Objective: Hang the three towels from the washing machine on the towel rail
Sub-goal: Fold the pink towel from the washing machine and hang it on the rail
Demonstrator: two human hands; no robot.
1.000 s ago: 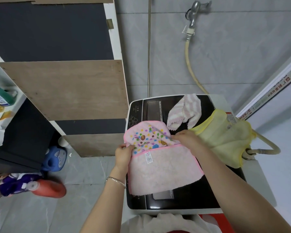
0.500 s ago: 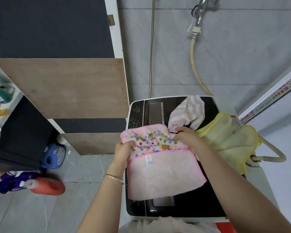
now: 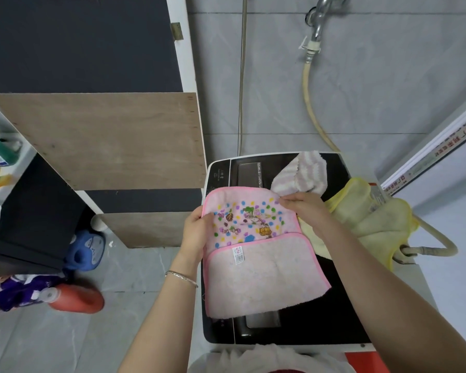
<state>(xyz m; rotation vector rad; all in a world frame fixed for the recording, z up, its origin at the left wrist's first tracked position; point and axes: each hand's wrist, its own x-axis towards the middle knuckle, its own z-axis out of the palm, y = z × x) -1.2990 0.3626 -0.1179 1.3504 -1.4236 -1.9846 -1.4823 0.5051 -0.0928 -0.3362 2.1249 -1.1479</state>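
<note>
Both hands held the pink towel (image 3: 256, 254) over the dark lid of the washing machine (image 3: 334, 319): the left hand (image 3: 198, 232) was closed on the towel's left edge with the thumb on top, and the right hand (image 3: 304, 204) pinched its far right corner between thumb and fingers. A thin bracelet (image 3: 180, 277) circled the left wrist. The towel was folded over on itself, its far part showing coloured dots and small cartoon prints, its near flap plain pink with a small white tag close to the fold. Just beyond the right hand, a pink-and-white striped towel (image 3: 301, 175) lay crumpled on the far part of the lid. To the right of it, a yellow towel (image 3: 369, 219) lay bunched over the machine's right edge, partly behind the right forearm. On the grey floor to the left lay a red bottle (image 3: 76, 298), with a blue container (image 3: 88, 250) standing farther back.
</note>
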